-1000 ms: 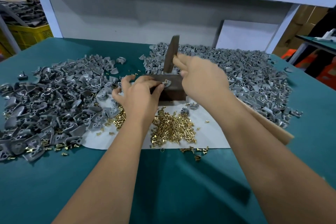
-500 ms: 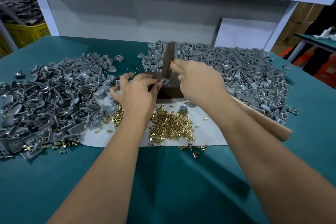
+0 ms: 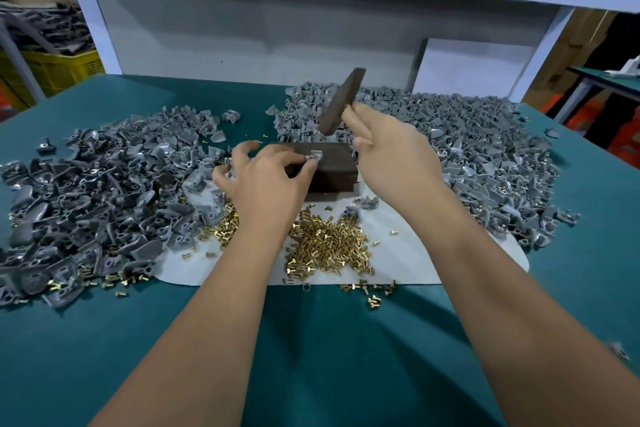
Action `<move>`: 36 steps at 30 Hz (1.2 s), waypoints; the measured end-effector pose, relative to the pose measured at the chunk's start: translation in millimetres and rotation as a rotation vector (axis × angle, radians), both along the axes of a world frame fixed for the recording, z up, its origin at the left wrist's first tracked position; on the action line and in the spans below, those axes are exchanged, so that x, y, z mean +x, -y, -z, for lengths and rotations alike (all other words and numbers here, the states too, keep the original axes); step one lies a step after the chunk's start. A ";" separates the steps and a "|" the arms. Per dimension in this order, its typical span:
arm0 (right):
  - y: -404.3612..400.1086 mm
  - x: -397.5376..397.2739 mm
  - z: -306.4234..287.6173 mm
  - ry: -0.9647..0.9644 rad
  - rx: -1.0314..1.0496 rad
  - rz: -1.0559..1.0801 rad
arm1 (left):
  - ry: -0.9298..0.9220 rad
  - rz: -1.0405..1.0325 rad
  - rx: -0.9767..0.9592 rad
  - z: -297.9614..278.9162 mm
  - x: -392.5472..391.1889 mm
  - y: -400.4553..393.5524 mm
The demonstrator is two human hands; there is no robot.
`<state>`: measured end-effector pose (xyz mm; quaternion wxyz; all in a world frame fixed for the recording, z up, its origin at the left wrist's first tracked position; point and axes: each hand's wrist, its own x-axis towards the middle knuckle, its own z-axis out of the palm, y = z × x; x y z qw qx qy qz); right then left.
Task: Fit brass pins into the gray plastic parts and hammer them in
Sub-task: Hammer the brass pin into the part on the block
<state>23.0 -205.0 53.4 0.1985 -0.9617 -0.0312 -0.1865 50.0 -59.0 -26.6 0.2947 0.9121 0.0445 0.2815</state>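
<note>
Left hand pinching gray part on dark block, centre of table; right hand gripping hammer, raised and tilted. Advisable: fingertips clear of pin, short square blow.

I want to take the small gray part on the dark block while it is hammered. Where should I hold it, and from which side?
Pinch the gray part by its left end, coming from the left, as the left hand does now. It lies flat on the dark block, and the hammer head in the right hand hangs above and to its right, so that side and the top should stay free.
</note>
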 end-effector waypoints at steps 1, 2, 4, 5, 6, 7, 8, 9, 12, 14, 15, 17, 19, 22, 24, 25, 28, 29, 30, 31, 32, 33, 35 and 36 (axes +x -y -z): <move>2.4 -1.1 2.0 -0.022 0.028 -0.015 | 0.008 0.006 -0.018 0.0 0.4 -0.9; 5.4 -1.8 4.1 -0.046 0.054 -0.026 | 0.004 0.024 -0.060 0.2 1.1 -1.7; 11.0 -4.0 9.8 -0.089 0.095 -0.002 | -0.034 0.075 -0.175 0.0 2.0 -3.5; 13.8 -4.6 14.2 -0.104 0.099 0.021 | -0.054 0.096 -0.222 -0.7 2.2 -4.2; 16.7 -4.6 19.0 -0.108 0.092 0.033 | -0.072 0.110 -0.254 -1.8 2.4 -4.9; 19.2 -4.3 22.6 -0.109 0.093 0.042 | -0.088 0.118 -0.273 -2.9 2.5 -5.7; 20.9 -4.1 25.2 -0.111 0.105 0.051 | -0.099 0.121 -0.281 -3.7 2.4 -6.3; 22.2 -3.3 26.3 -0.112 0.129 0.062 | -0.108 0.122 -0.284 -4.4 2.3 -6.9; 25.3 -1.0 28.0 -0.108 0.187 0.077 | -0.124 0.131 -0.299 -5.3 1.7 -7.8; 26.1 -0.2 28.5 -0.108 0.203 0.081 | -0.131 0.136 -0.306 -5.3 1.6 -8.4; 26.6 0.6 28.7 -0.113 0.200 0.088 | -0.132 0.137 -0.305 -5.3 1.4 -8.6; 27.8 2.0 29.1 -0.122 0.192 0.102 | -0.120 0.137 -0.298 -5.0 1.0 -8.5; 28.5 0.2 28.0 -0.106 0.180 0.109 | -0.089 0.133 -0.273 -4.6 0.6 -7.5; 26.6 -5.7 21.6 -0.036 0.132 0.082 | -0.044 0.105 -0.201 -3.6 0.6 -5.5; 20.8 -11.4 15.2 0.011 0.089 0.036 | -0.021 0.087 -0.161 -3.2 0.3 -4.7; 17.1 -13.7 12.5 0.028 0.058 0.016 | -0.004 0.081 -0.141 -3.1 -0.2 -4.4; 5.3 -17.8 7.7 0.102 -0.109 -0.032 | 0.068 0.072 -0.111 -3.1 -1.1 -2.6; 1.6 -18.6 5.9 0.144 -0.165 -0.042 | 0.074 0.061 -0.102 -3.1 -1.3 -1.9; -1.8 -19.8 4.5 0.198 -0.215 -0.043 | 0.068 0.048 -0.085 -2.7 -1.4 -1.3; -5.0 -21.8 3.7 0.254 -0.267 -0.038 | 0.057 0.037 -0.066 -1.9 -1.2 -0.8; -8.1 -24.3 3.4 0.292 -0.316 -0.030 | 0.050 0.030 -0.053 -1.0 -1.0 -0.7; -10.8 -26.3 4.1 0.301 -0.359 -0.029 | 0.046 0.025 -0.047 -0.6 -0.7 -0.8; -13.1 -26.3 8.1 0.240 -0.436 -0.056 | 0.037 0.017 -0.034 -1.0 -0.4 -1.4; -13.0 -25.2 9.0 0.192 -0.465 -0.068 | 0.032 0.010 -0.026 -1.2 -0.6 -1.6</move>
